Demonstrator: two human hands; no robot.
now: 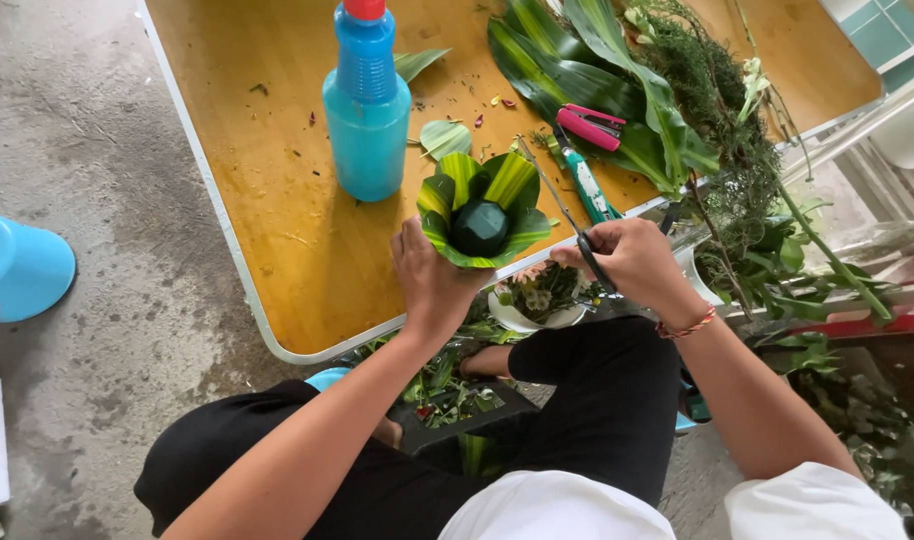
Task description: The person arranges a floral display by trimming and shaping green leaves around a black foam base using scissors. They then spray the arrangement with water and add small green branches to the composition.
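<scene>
My left hand [429, 278] grips from below a small cup of folded green leaves [480, 207] with a dark round core, held just over the wooden table's front edge [307, 300]. My right hand [632, 258] is closed around the black handles of a pair of scissors [567, 220], whose thin blades point up and left, touching the right side of the leaf cup.
A blue spray bottle [367, 105] with a red cap stands behind the cup. A pink stapler [590, 126], a teal cutter [587, 185], long banana leaves [577, 70] and greenery [737, 150] lie at right. A white bowl of clippings [537, 300] sits below, a blue stool [17, 265] left.
</scene>
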